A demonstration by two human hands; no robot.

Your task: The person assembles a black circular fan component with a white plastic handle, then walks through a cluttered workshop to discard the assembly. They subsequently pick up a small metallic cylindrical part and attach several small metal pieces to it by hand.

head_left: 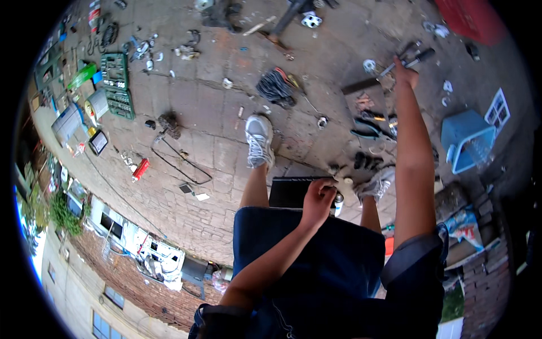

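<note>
Out ahead on the right, my right hand (406,74) reaches down to the ground with its fingers closed about a screwdriver (424,55) with a dark handle. A second dark-handled tool lies close by it, too small to name. My left hand (319,199) hangs over my lap, fingers curled in a pinch; whatever they hold, if anything, I cannot make out. Beneath and beside that hand are a black box (289,192) and a small white bottle (339,204). Pliers with blue-black handles (364,134) lie between my right foot and right hand.
A light blue plastic basket (460,133) stands at right. Dark gloves (275,89) lie ahead of my left shoe (259,135). An opened green socket set (117,85), a hacksaw frame (183,169) and many scattered parts cover the paving at left. Something red (471,17) sits at the far right.
</note>
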